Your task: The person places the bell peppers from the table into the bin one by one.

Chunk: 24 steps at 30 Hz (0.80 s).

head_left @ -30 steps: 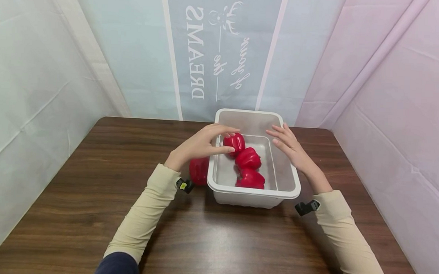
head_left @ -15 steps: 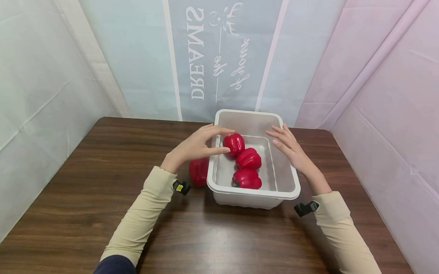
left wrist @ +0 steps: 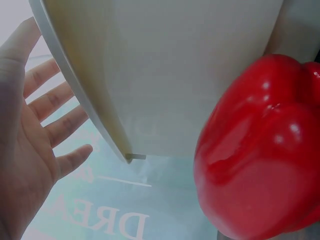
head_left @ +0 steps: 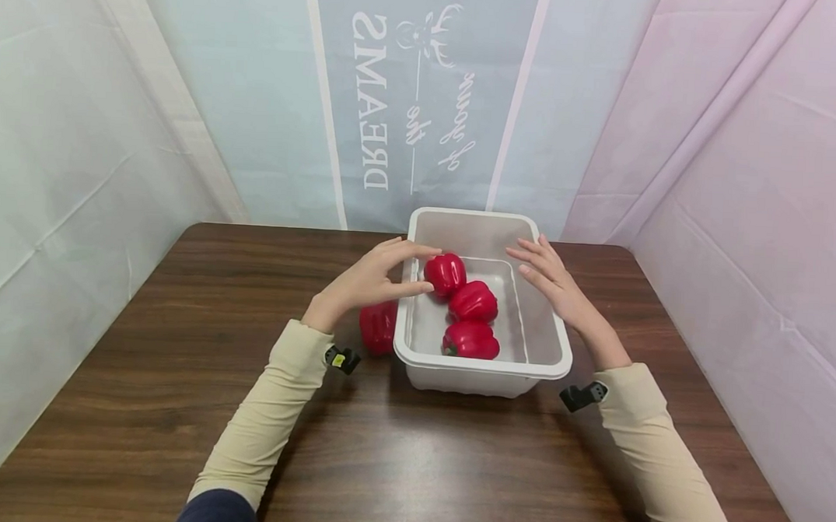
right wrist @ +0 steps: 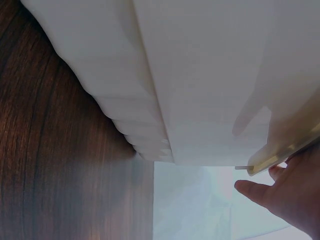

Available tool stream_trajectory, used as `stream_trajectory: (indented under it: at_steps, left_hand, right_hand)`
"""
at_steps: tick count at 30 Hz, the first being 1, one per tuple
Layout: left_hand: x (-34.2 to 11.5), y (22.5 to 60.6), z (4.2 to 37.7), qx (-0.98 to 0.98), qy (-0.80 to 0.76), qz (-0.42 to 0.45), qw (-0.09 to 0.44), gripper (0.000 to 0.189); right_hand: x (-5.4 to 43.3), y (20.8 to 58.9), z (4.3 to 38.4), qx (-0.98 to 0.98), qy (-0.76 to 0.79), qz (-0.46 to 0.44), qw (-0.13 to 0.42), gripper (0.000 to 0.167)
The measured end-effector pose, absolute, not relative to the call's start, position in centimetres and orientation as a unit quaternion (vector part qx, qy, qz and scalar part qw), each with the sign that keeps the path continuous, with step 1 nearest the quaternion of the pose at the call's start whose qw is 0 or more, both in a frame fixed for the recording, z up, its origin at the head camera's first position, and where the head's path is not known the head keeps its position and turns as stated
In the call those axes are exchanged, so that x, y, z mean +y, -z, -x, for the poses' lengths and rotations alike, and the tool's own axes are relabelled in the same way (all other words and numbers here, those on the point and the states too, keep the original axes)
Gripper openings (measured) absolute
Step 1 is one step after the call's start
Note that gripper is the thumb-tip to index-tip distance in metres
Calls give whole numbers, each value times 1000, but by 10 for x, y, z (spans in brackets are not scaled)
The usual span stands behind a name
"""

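A white plastic bin [head_left: 482, 366] holds three shiny red bell peppers in a diagonal row: one far left [head_left: 445, 275], one in the middle [head_left: 474, 301] and one near the front wall [head_left: 470, 340]. My left hand [head_left: 368, 278] reaches over the left rim, thumb and fingers apart, fingertips close by the far-left pepper and holding nothing. Another red bell pepper [left wrist: 260, 150] lies on the table against the bin's left side, partly hidden under my left wrist in the head view. Over the right rim, my right hand [head_left: 555, 286] hovers with spread fingers and nothing in its grasp.
The dark wooden table [head_left: 409, 463] carries the bin near its back edge. Behind hangs a pale blue printed cloth [head_left: 418, 97], and white cloth walls [head_left: 763, 229] stand on both sides. Each wrist wears a small black camera [head_left: 583, 396].
My left hand has drawn slightly left, back from the far-left pepper. The front pepper has turned and shifted a little left inside the bin. My right hand has stayed put.
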<state>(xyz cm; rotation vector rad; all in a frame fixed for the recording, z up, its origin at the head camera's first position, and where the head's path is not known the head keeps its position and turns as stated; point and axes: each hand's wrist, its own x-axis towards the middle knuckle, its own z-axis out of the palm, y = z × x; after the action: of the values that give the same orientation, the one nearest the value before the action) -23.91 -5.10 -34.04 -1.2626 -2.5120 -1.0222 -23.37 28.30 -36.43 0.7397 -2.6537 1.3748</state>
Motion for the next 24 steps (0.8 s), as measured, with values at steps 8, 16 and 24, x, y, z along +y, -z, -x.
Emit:
stream_trajectory:
  at_steps: [8,16,24]
  left_hand:
    - [-51,342,239,-831,342,433,77,56]
    - [-54,345,238,-828,343,436,81,55]
    - [-56,348,234,-829,349,430,79,57]
  right_hand:
    - [284,364,234,-860,-448,-242,34,41]
    - [283,364,234,-859,-450,-241,31,41]
    - [283,364,233,-860,-449,-240,31,41]
